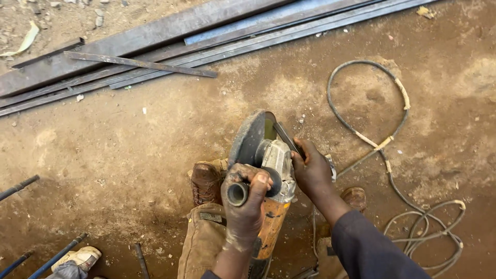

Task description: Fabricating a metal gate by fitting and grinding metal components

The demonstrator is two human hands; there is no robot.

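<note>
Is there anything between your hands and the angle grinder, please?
Nothing visible does. The left hand is already wrapped around the grinder's side handle, and the right hand rests against the head of the angle grinder, holding a flat metal tool near the disc. Both touch it directly.

Angle grinder (268,181): large, orange body, grey metal gear head, dusty. Held above dirt ground, body running 6 o'clock to 12 o'clock, head at 12 o'clock end. Dark disc guard (247,138) at 11 o'clock of head, standing on edge. Side handle (238,194): hollow grey tube, open end facing camera, projecting toward 9 o'clock.
</note>
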